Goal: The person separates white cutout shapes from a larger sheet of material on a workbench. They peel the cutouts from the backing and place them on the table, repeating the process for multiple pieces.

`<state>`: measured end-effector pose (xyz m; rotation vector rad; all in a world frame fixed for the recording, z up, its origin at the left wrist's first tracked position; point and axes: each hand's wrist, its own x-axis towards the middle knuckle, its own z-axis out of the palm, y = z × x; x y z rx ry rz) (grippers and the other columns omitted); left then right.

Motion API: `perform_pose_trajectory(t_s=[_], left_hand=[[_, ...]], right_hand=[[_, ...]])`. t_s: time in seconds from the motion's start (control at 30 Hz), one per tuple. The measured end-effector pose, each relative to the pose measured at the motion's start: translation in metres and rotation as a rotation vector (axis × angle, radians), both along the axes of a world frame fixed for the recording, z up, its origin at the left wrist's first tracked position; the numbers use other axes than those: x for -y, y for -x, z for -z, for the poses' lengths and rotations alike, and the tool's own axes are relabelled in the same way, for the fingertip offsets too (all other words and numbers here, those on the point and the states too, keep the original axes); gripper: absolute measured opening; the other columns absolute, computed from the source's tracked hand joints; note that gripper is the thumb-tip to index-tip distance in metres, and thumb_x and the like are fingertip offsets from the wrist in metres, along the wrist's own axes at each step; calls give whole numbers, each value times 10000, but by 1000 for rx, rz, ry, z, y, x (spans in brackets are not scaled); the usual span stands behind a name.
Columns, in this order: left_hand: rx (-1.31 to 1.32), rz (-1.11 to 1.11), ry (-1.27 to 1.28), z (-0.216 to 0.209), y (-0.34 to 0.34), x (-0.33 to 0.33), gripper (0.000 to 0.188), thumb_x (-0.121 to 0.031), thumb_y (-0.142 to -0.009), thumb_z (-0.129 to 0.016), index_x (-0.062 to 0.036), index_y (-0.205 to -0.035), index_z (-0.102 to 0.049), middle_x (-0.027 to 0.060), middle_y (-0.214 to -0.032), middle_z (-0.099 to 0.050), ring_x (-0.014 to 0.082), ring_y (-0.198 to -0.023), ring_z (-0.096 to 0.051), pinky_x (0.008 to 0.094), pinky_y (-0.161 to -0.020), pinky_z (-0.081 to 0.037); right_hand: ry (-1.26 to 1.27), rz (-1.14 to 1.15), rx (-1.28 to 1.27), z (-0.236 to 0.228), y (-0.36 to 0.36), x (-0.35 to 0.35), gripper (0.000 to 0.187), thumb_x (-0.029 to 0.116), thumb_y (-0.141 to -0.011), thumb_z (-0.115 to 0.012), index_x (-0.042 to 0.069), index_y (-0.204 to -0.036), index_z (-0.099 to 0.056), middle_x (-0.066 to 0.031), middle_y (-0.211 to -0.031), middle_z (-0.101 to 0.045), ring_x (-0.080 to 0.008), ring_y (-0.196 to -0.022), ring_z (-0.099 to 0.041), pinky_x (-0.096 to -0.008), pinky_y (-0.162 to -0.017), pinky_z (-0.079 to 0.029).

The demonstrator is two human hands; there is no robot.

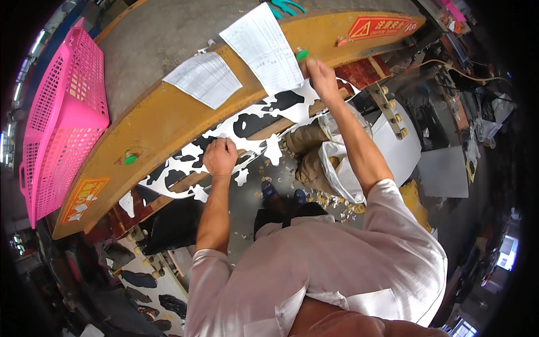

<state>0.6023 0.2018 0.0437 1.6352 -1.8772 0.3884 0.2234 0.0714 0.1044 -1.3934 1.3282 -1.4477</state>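
Note:
My left hand (220,156) rests on a white sheet (222,131) punched full of irregular holes, its fingers curled under. Whether it grips anything is hidden. My right hand (321,76) is closed in a loose fist beside a green push button (302,54) on the yellow machine beam (143,121). I cannot tell whether it touches the button, and nothing shows in it. Under the beam, the perforated sheet lies across a dark surface, ragged scraps hanging from its near edge. Two printed paper sheets (261,50) hang over the beam.
A pink plastic basket (70,121) stands at the left of the beam. Another green button (130,159) sits at the beam's left end, a red one (342,42) to the right. Open sacks (317,163) stand below, amid scraps on the floor. Teal-handled tools (287,7) lie on top.

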Motion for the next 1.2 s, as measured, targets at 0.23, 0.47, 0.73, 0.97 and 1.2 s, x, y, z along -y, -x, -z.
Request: perform_pose_trajectory(t_s=[0.23, 0.47, 0.73, 0.97, 1.2], left_hand=[[32, 16, 22, -4, -3, 3, 209, -263, -913, -664, -86, -807, -692, 106, -794, -699, 356, -747, -678, 489, -643, -548], [39, -12, 12, -10, -2, 1, 207, -265, -908, -665, -98, -786, -676, 94, -771, -693, 349, -735, -677, 493, -635, -543], [-16, -10, -59, -11, -6, 2, 195, -229, -909, -661, -86, -778, -676, 102, -773, -679, 349, -741, -667, 497, -652, -539], [-120, 74, -66, -46, 26, -64, 114, -171, -893, -723, -72, -846, -693, 104, -788, -652, 342, -741, -648, 464, -651, -526], [-280, 244, -77, -36, 113, -44, 66, -73, -833, -734, -68, -893, -708, 99, -899, -682, 332, -863, -641, 432, -779, -530]], right_hand=[[440, 183, -621, 99, -5, -48, 125, 160, -914, -715, 63, -962, -778, -138, -1018, -742, -376, -1048, -653, -473, -961, -511], [409, 231, -689, 95, -10, -46, 115, 183, -895, -732, 77, -906, -776, -99, -1000, -733, -357, -1019, -637, -466, -948, -502], [361, 160, -746, 97, -11, -39, 122, 185, -891, -725, 74, -932, -757, -112, -1013, -719, -372, -984, -626, -474, -913, -502], [-78, -59, -720, 54, 6, -83, 232, 254, -920, -750, 76, -1066, -778, -154, -1155, -730, -390, -1122, -643, -467, -1022, -507], [209, -337, -803, 24, -46, -59, 693, 342, -822, -857, 104, -1435, -639, -233, -1520, -518, -444, -1391, -485, -499, -1171, -420]])
